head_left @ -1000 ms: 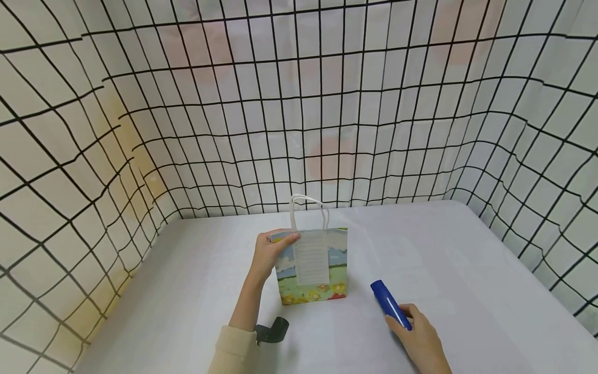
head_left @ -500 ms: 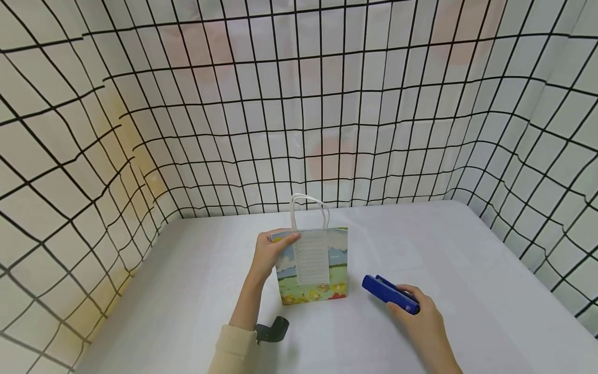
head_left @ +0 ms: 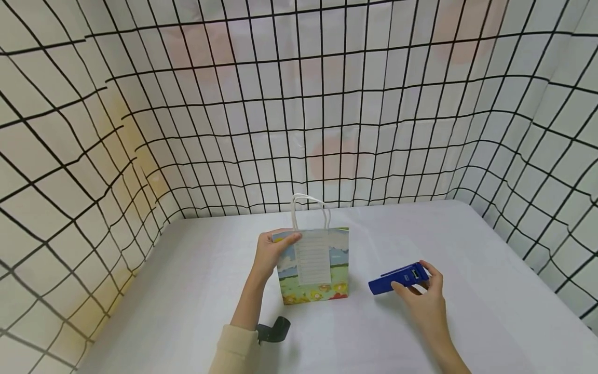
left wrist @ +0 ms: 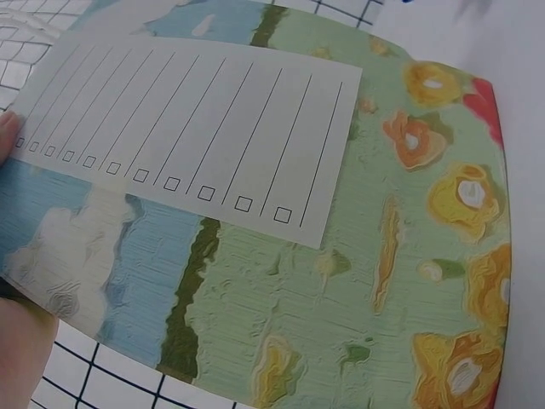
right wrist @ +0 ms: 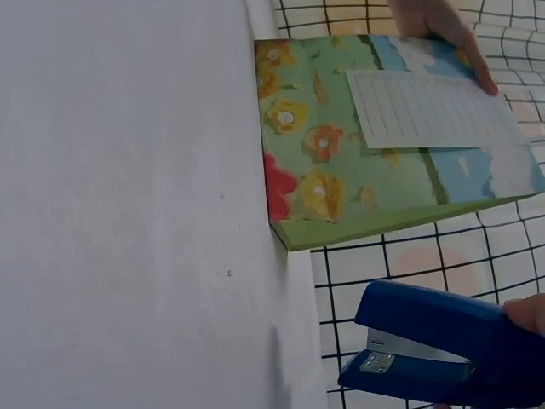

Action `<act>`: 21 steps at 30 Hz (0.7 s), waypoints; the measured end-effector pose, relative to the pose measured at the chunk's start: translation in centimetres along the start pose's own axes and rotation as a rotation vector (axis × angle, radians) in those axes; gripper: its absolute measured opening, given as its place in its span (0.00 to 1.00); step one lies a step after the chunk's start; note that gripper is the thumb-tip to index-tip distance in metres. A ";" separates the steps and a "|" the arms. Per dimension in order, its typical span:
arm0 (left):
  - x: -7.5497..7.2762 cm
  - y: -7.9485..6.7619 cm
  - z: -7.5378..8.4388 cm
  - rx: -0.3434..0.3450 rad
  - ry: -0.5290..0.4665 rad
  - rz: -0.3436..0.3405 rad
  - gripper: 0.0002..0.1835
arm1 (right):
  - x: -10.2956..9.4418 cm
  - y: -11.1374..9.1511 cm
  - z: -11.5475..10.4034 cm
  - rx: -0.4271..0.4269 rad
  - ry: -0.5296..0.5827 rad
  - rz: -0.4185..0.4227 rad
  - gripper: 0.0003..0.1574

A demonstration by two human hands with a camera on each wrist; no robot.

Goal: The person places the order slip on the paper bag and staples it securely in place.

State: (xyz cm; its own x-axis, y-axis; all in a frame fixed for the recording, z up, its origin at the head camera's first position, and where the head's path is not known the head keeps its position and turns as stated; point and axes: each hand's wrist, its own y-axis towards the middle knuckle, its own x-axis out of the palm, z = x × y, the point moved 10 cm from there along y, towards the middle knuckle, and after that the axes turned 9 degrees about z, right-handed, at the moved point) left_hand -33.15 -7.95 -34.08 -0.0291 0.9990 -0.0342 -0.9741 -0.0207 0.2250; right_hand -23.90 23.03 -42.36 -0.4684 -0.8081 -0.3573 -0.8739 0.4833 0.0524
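Observation:
A paper gift bag painted with sky, grass and flowers stands upright on the table, its white rope handles up. My left hand grips its upper left edge, thumb in front on a lined paper slip lying against the bag. The left wrist view shows a row of small boxes along that slip. Right of the bag, my right hand holds a blue stapler between thumb and fingers, apart from the bag. In the right wrist view the jaws of the stapler gape toward the left.
A white cloth covers the table. Black-grid white curtains rise behind it and along both sides. A dark wrist camera juts from the left wrist above the table. Two tiny specks lie on the cloth before the bag.
My right hand has moved away from me and turned the stapler, whose held end has swung up and to the right. The left hand, slip and bag have kept their places.

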 end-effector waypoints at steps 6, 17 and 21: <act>0.0 -0.1 -0.1 -0.007 -0.006 0.005 0.13 | 0.3 0.4 -0.1 0.035 0.136 0.015 0.47; 0.0 0.1 -0.1 0.001 0.003 0.003 0.13 | 3.5 1.1 0.8 0.220 0.604 -0.275 0.38; 0.1 0.0 0.0 -0.001 -0.005 -0.005 0.13 | 4.4 0.8 1.1 0.346 0.685 -0.363 0.46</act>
State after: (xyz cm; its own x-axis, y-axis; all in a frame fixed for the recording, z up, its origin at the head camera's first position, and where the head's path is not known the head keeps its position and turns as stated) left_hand -33.21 -7.86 -34.11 -0.0232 0.9993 -0.0306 -0.9745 -0.0158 0.2239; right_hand -26.57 20.22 -44.94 -0.2397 -0.9046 0.3525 -0.9484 0.1406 -0.2841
